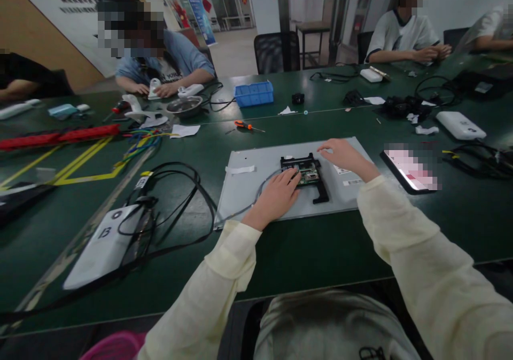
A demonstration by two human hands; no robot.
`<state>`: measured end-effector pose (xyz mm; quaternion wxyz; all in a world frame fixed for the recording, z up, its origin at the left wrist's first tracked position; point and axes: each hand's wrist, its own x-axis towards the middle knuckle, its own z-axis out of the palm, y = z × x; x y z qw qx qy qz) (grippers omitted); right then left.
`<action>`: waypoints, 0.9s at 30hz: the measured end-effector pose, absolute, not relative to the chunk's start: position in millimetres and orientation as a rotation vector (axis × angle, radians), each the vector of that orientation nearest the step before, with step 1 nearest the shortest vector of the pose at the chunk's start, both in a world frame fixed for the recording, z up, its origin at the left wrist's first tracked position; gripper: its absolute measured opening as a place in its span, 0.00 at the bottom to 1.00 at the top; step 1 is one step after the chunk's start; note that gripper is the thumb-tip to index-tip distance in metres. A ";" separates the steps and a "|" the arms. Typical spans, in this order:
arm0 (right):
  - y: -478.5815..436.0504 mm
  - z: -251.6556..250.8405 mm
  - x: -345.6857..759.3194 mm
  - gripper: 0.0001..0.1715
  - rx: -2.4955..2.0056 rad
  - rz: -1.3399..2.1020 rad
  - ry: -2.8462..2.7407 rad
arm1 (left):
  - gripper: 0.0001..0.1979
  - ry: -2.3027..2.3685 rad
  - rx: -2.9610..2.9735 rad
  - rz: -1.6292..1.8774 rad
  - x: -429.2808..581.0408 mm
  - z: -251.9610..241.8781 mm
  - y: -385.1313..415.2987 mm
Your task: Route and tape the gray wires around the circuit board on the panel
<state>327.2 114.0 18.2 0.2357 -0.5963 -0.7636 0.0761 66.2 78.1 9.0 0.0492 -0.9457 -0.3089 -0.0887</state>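
Observation:
A grey metal panel [248, 186] lies flat on the dark green table [300, 248] in front of me. A green circuit board in a black bracket [306, 170] sits on the panel's middle. My left hand [276, 197] rests palm down on the panel, its fingers stretched out onto the board's left edge. My right hand [344, 157] lies flat on the panel just right of the bracket, fingertips touching its top right corner. A grey cable [260, 189] curves across the panel under my left hand. Neither hand holds anything.
A phone [409, 170] lies right of the panel. Black cables [176, 200] and a white device marked 13 [100, 242] lie to the left. An orange screwdriver [244, 126], a blue bin [254, 93] and a metal bowl [186, 106] stand farther back. Other people sit around the table.

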 end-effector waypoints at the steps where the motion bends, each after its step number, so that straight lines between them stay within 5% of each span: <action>1: 106.4 16.2 337.9 0.17 -1.670 0.212 -2.082 | 0.23 -0.942 -2.881 -0.261 66.1 9.2 78.1; 10: 72.1 3.2 381.6 0.20 -1.989 0.320 -1.982 | 0.24 -0.965 -2.909 -0.220 66.5 11.8 78.1; 19: 69.4 3.2 376.6 0.07 -1.973 0.395 -1.893 | 0.23 -0.958 -2.906 -0.236 66.1 9.8 79.1; 27: 66.3 6.1 377.8 0.05 -1.902 0.492 -1.770 | 0.23 -0.949 -2.898 -0.254 66.0 8.1 80.1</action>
